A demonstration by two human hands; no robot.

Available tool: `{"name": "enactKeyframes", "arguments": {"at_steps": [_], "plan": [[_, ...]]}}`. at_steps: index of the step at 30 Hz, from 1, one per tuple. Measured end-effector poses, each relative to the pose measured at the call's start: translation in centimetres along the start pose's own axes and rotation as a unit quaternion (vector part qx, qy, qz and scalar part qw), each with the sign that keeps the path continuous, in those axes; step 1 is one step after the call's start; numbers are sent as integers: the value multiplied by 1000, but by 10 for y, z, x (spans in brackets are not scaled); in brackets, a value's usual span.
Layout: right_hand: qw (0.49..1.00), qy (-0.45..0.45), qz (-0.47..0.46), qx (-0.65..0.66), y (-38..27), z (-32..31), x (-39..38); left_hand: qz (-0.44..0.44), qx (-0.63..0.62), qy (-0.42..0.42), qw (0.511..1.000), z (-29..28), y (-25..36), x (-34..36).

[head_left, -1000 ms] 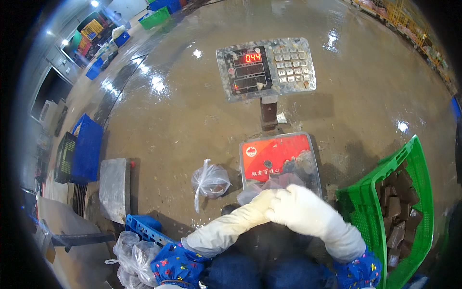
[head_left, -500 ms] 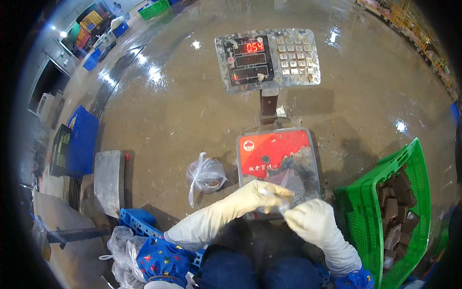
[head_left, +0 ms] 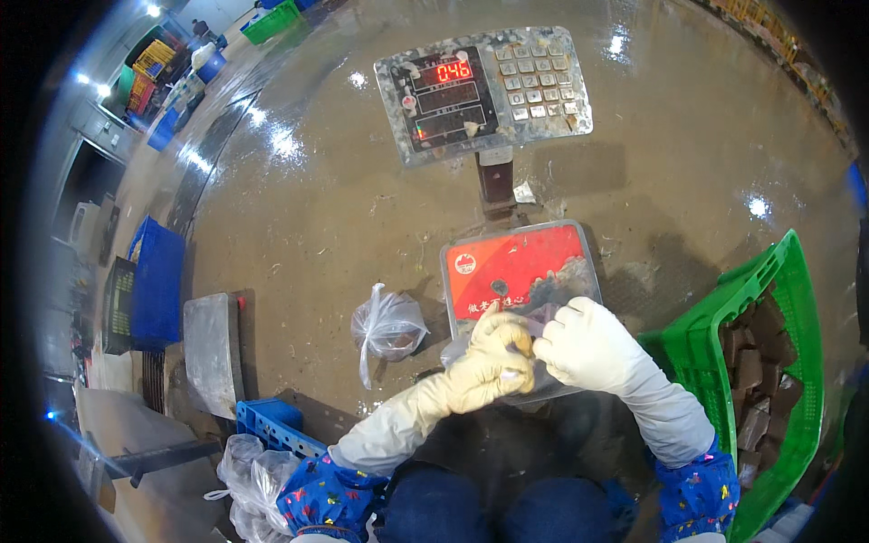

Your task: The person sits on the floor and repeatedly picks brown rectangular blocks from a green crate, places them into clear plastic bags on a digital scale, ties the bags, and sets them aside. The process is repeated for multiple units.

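My left hand (head_left: pixel 493 362), in a cream rubber glove, has curled fingers pinching a clear plastic bag over the front of the red-topped scale platform (head_left: pixel 511 262). My right hand (head_left: pixel 570 339), also gloved, is closed on the same bag (head_left: pixel 543 317) just to the right; its contents are mostly hidden. The scale's display head (head_left: pixel 482 95), with lit red digits and a keypad, stands on a post behind the platform. A tied bag (head_left: pixel 387 326) lies on the wet floor left of the scale.
A green crate (head_left: pixel 674 357) of brown blocks stands at right. At left are a grey metal slab (head_left: pixel 208 353), blue bins (head_left: pixel 158 281), a blue crate (head_left: pixel 267 416) and several filled bags (head_left: pixel 249 489). A distant person (head_left: pixel 201 29) is at the far back.
Both my hands have shifted on the bag: the right has risen from half a second ago, the left has turned with fingers more curled. The displayed reading has changed.
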State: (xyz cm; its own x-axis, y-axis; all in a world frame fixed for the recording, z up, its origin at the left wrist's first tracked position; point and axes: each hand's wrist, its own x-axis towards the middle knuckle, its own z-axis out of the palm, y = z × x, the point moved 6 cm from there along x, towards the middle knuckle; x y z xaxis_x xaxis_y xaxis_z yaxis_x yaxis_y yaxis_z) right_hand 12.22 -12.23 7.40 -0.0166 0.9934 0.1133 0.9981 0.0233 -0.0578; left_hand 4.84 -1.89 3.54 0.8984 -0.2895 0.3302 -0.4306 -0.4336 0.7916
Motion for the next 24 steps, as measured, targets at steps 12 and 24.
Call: {"name": "enactKeyframes", "arguments": {"at_steps": [12,24], "plan": [[738,179,420,497,55,70,-86,-151,-186,147,960,-11,-38,-54],[965,143,184,118,-18,35,-29,-367,-307,-51,877,20,-35,-21]]}}
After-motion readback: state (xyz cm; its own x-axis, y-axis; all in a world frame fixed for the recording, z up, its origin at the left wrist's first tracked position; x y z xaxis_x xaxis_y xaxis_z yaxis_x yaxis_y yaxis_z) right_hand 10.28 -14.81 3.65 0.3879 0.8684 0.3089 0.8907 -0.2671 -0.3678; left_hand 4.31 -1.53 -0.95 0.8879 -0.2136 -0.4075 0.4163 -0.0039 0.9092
